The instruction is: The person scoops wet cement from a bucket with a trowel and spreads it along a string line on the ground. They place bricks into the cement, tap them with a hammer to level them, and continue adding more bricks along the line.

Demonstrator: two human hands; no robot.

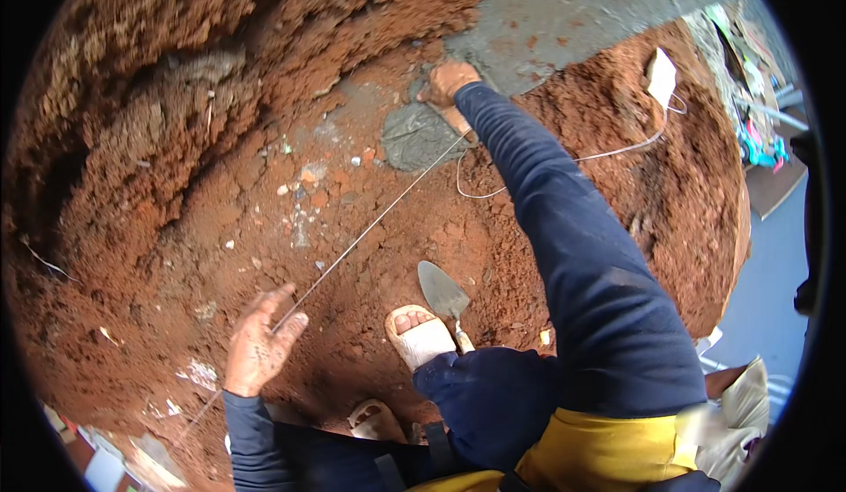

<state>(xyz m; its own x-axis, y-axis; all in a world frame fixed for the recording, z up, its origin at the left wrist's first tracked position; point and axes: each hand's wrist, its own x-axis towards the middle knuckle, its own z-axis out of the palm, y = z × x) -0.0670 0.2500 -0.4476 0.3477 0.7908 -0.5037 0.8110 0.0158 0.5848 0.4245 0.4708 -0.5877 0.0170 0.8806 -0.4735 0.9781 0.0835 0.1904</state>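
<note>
At the far middle, my right hand (449, 82) is closed over a brick (458, 122), which is mostly hidden beneath it. The brick sits at a patch of wet grey mortar (419, 137). My left hand (257, 342) is low over the soil at the near left, thumb and fingers apart. A taut pale string (370, 227) runs from beside the brick down through the gap between that thumb and the fingers; whether the hand touches it I cannot tell. A trowel (442, 289) lies on the soil beside my sandalled foot (419, 333).
A rough red earth bank (132, 95) rises at the left. Grey cement surface (608, 7) spans the far side. On the right, a soil mound (652, 175) carries a white block (661, 78) with loose string. Beyond it are a blue surface (767, 263) and assorted clutter.
</note>
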